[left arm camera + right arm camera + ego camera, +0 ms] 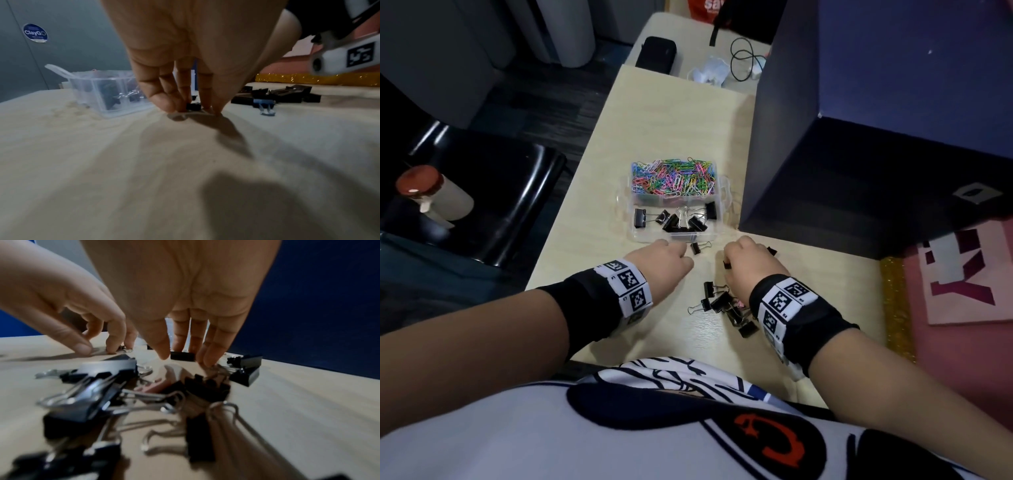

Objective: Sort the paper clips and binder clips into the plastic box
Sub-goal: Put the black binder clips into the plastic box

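Note:
A clear plastic box (625, 205) (92, 91) stands on the pale table. Its far compartment is full of coloured paper clips (673, 176), and its near one holds several black binder clips (678, 221). Just in front of it, my left hand (686, 257) (195, 110) curls its fingertips down at a small black binder clip (697, 247) (193, 106); I cannot tell whether it is pinched. My right hand (726, 260) (183, 360) pinches another small black clip (182, 356) between thumb and fingers. A pile of binder clips (726, 308) (98, 395) lies under my right wrist.
A tall dark blue box (825, 171) walls off the table's right side. One more clip (772, 251) (246, 368) lies beyond my right hand. A black chair (517, 192) with a bottle (431, 195) stands left of the table. A black pouch (655, 53) and cables (743, 61) lie far back.

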